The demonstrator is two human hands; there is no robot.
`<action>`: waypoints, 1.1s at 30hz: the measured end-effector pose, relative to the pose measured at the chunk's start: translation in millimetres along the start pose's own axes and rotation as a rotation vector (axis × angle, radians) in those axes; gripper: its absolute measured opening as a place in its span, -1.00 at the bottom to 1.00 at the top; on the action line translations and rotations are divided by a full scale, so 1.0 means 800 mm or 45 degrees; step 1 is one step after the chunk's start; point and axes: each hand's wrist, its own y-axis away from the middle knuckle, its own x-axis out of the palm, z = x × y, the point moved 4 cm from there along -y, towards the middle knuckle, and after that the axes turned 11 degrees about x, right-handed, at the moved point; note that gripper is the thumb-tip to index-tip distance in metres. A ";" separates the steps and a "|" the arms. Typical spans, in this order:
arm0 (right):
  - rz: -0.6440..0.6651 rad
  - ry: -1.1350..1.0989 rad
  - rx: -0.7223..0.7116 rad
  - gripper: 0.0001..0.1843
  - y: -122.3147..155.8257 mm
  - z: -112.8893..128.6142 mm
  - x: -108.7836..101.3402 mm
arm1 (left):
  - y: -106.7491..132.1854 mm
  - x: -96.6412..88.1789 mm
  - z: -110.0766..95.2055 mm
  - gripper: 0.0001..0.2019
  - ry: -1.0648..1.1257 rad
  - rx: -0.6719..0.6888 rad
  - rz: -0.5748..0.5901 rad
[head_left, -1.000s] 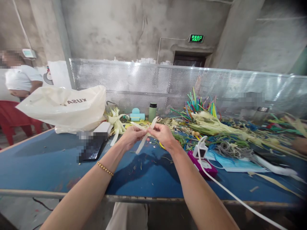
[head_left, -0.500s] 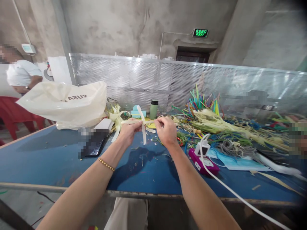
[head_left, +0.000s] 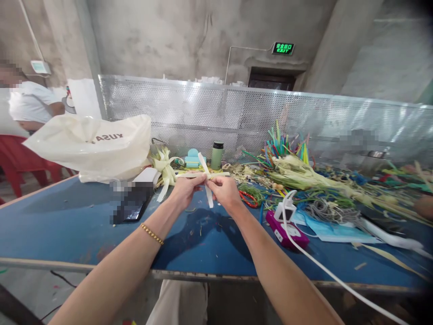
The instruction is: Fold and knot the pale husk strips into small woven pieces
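Both my hands are raised above the blue table [head_left: 67, 225], pinched on pale leaf strips [head_left: 207, 178] that cross each other. My left hand [head_left: 185, 189], with a gold bead bracelet on its wrist, grips the crossing from the left. My right hand [head_left: 224, 192] pinches it from the right. One strip lies level and sticks out to the right; the other runs from upper left down between my fingers.
A cream plastic bag [head_left: 91, 146] and a dark phone [head_left: 131, 205] lie at the left. A green flask [head_left: 216, 155], a pile of leaves and coloured strips [head_left: 297, 174], a magenta power bank [head_left: 287, 228] with white cable, and a face mask [head_left: 333, 232] lie at the right. A person in white stands far left.
My right hand has moved left, closer to my left hand. The strips have been turned; one now lies level and the other crosses it on a slant.
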 end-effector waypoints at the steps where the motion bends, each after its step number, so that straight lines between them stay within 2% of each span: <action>1: 0.000 0.005 -0.010 -0.64 0.000 0.000 0.000 | 0.000 0.001 0.000 -0.68 -0.003 0.008 0.016; 11: -0.014 0.079 -0.087 -0.67 0.001 0.004 0.000 | -0.001 0.000 -0.003 -0.73 -0.017 0.116 -0.061; 20: -0.025 0.134 -0.123 -0.65 0.002 0.004 -0.001 | -0.002 -0.004 -0.004 -0.71 -0.037 0.138 -0.106; 28: 0.027 0.154 -0.136 -0.62 0.004 0.011 -0.002 | -0.005 -0.006 -0.003 -0.69 -0.033 0.126 -0.095; 30: -0.058 0.092 -0.120 -0.59 0.001 0.013 -0.014 | -0.005 -0.006 -0.004 -0.70 -0.052 0.134 -0.087; 33: -0.370 0.008 -0.111 -0.56 -0.006 0.009 -0.040 | -0.003 -0.002 -0.007 -0.73 -0.170 0.172 -0.030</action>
